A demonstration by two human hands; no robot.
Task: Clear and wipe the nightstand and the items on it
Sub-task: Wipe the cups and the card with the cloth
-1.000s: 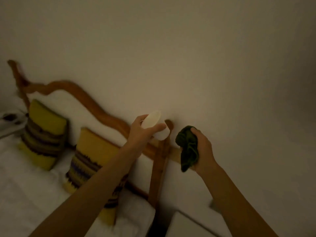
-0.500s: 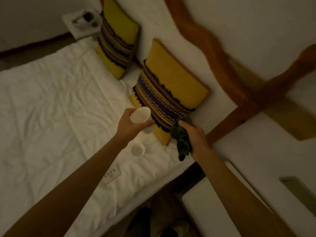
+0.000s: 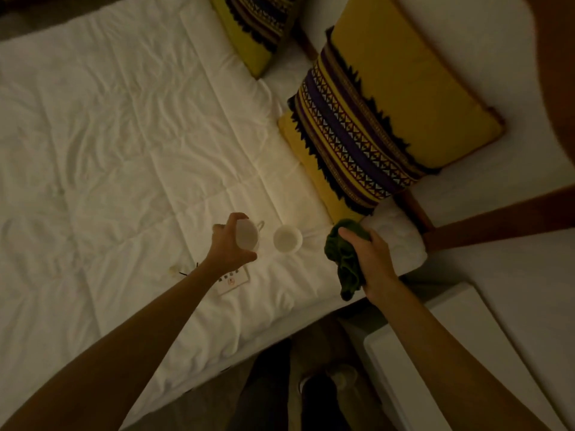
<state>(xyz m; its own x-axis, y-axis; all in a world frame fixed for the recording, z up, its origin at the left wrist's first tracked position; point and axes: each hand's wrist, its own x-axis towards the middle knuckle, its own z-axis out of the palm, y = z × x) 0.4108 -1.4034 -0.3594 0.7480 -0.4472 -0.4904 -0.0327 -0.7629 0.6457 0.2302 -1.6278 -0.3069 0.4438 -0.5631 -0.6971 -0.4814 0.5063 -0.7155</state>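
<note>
Now down over the bed [image 3: 124, 150], not up by the wall as 1 second ago: left hand [image 3: 230, 247] wrapped round a white cup [image 3: 247, 234], held low, just beside cup 2 [image 3: 287, 238] that sits on the sheet, with a white remote [image 3: 231, 279] near the wrist. Right hand [image 3: 371, 262] squeezing a green cloth [image 3: 343, 259] near the pillow [image 3: 389, 113], with the worktop [image 3: 413, 362] down at the right edge. Looks like nearly time to set this cup down, so clearing is well along and wiping the worktop comes next.
</note>
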